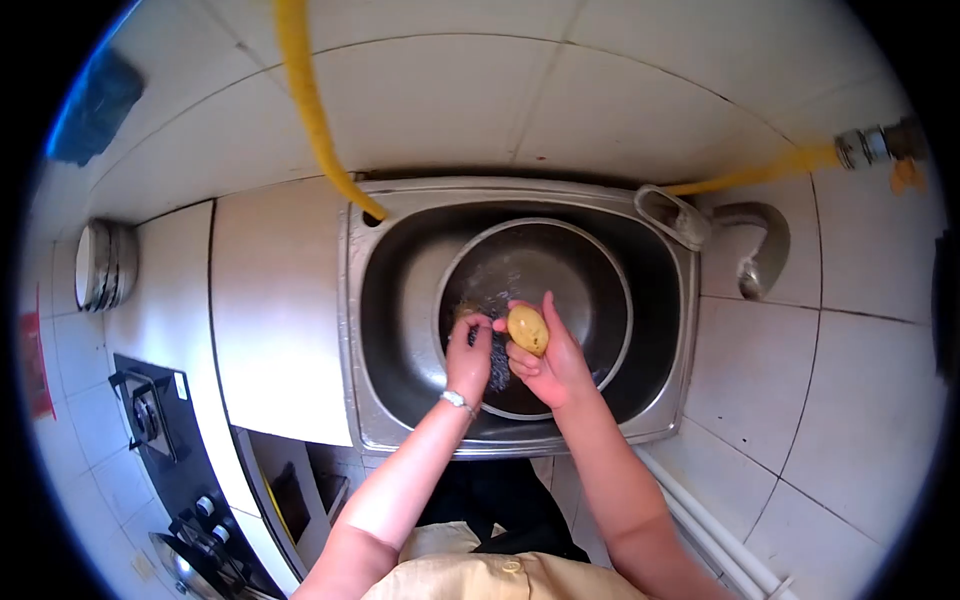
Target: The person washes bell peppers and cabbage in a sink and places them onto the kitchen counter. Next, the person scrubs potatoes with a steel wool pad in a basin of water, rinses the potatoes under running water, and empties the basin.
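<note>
The yellow, rounded thing, which looks like a potato [528,330], sits in the right hand [552,362], above the metal basin [588,268] that stands inside the sink [402,290]. The right hand is closed around it from below and from the side, with the thumb extended along the far side and the fingers curled under the near end, so its upper face shows, smooth and shiny, with a few small dark specks toward the lower end. The left hand [468,352] is just beside it over the basin, fingers bent and tips drawn together; whether they pinch anything, or touch the potato, I cannot tell. Bright ripples below the left hand suggest water [499,372] in the basin. The potato should be fairly light, a comfortable load for one hand, and stiff enough not to give under a firm squeeze; it is unlikely to break, though a knock might bruise it. Its gloss suggests a wet, slippery skin, so pressure on the rounded ends could make it shoot out. The surer hold is around its widest part, thumb opposite the fingers, with the palm cupped beneath.
</note>
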Available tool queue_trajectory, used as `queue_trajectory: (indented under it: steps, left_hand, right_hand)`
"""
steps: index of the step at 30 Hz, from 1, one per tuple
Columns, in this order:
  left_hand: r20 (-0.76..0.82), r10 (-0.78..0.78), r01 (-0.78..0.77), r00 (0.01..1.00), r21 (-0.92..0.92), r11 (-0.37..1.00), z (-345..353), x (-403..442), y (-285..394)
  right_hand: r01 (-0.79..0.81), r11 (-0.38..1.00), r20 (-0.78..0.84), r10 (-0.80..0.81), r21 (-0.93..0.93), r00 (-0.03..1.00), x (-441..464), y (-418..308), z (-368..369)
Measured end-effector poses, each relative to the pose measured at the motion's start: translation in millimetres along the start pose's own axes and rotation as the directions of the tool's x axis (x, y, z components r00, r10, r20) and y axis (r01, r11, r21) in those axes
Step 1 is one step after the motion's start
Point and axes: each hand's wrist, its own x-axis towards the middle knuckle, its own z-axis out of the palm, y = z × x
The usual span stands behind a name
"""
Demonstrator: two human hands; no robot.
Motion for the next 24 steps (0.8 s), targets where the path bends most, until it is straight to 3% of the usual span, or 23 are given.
queue_trajectory:
  steps: [2, 3, 6, 7, 8, 10, 11, 12, 14, 15, 16, 17, 18, 20, 21, 23, 24]
  left_hand:
    - [0.06, -0.195, 0.203, 0.979, -0.188, 0.961, -4.0, -4.8, -17.2]
    - [0.085, -0.215, 0.231, 0.973, -0.313, 0.921, -6.3, -11.8, -2.9]
    - [0.017, -0.081, 0.078, 0.997, -0.507, 0.859, -5.1, -19.6, -6.3]
    - [-0.016, -0.08, 0.06, 0.997, -0.51, 0.858, -5.9, -17.9, -18.2]
    - [0.073, -0.027, 0.056, 0.997, -0.436, 0.898, -7.4, -12.9, -40.1]
    - [0.146, 0.014, 0.041, 0.989, -0.362, 0.931, -14.1, -8.4, -38.7]
    - [0.096, 0.089, -0.07, 0.991, -0.184, 0.98, -13.7, -8.9, -33.6]
    - [0.064, 0.168, -0.169, 0.984, 0.006, 0.986, -15.8, -11.3, -22.0]
    - [0.065, 0.154, -0.149, 0.986, -0.079, 0.986, -19.1, -12.8, -14.8]
    - [0.061, 0.146, -0.145, 0.987, -0.016, 0.989, -17.8, -14.1, -16.0]
    - [0.059, 0.138, -0.141, 0.989, 0.048, 0.989, -16.0, -16.9, -18.6]
    - [0.141, 0.149, -0.138, 0.979, -0.082, 0.987, -20.6, -20.0, -24.8]
    - [0.221, 0.159, -0.113, 0.962, -0.209, 0.971, -24.7, -22.1, -32.9]
    - [0.024, 0.292, -0.29, 0.956, -0.047, 0.956, -5.8, -15.1, -46.9]
    - [0.046, 0.291, -0.288, 0.956, -0.066, 0.955, -11.6, -16.3, -45.3]
    - [0.282, 0.129, -0.106, 0.951, -0.097, 0.99, -32.7, -17.9, -29.5]
    - [0.188, -0.083, 0.107, 0.979, -0.118, 0.987, -30.8, -20.6, -13.1]
  right_hand:
    - [-0.069, 0.997, 0.045, 0.07, -0.027, 0.997, 15.6, 11.0, 24.1]
    - [-0.121, 0.992, 0.083, 0.124, -0.048, 0.989, 25.0, 18.9, 37.7]
    - [-0.176, 0.968, 0.142, 0.202, -0.176, 0.969, 49.8, 52.2, 81.5]
    - [-0.192, 0.947, 0.199, 0.246, -0.257, 0.948, 60.3, 62.6, 89.8]
    - [-0.142, 0.881, 0.162, 0.238, -0.451, 0.958, 64.7, 71.8, 107.8]
    - [0.115, 0.578, 0.193, 0.076, -0.808, 0.978, 85.6, 110.7, 125.0]
    - [0.229, 0.339, 0.255, 0.032, -0.913, 0.966, 92.7, 124.0, 132.7]
    - [0.368, 0.085, 0.367, -0.031, -0.926, 0.93, 94.6, 135.1, 142.3]
    - [0.627, -0.186, 0.644, -0.05, -0.757, 0.763, 111.2, 157.9, 141.5]
    - [0.628, -0.189, 0.645, -0.042, -0.755, 0.763, 119.9, 165.1, 139.0]
    - [0.651, -0.343, 0.691, 0.009, -0.677, 0.723, 127.3, 169.0, 137.9]
    - [0.652, -0.492, 0.723, 0.064, -0.577, 0.688, 132.9, 169.9, 134.0]
    - [0.632, -0.515, 0.714, 0.054, -0.58, 0.698, 133.2, 164.7, 134.8]
    - [0.635, -0.57, 0.815, -0.112, -0.522, 0.569, 126.3, 146.2, 139.6]
    - [0.579, -0.569, 0.776, -0.182, -0.584, 0.604, 120.0, 133.5, 137.7]
    - [0.531, -0.365, 0.644, -0.411, -0.765, 0.645, 115.8, 97.9, 105.4]
    - [0.42, -0.35, 0.547, -0.54, -0.837, 0.64, 105.3, 73.5, 89.1]
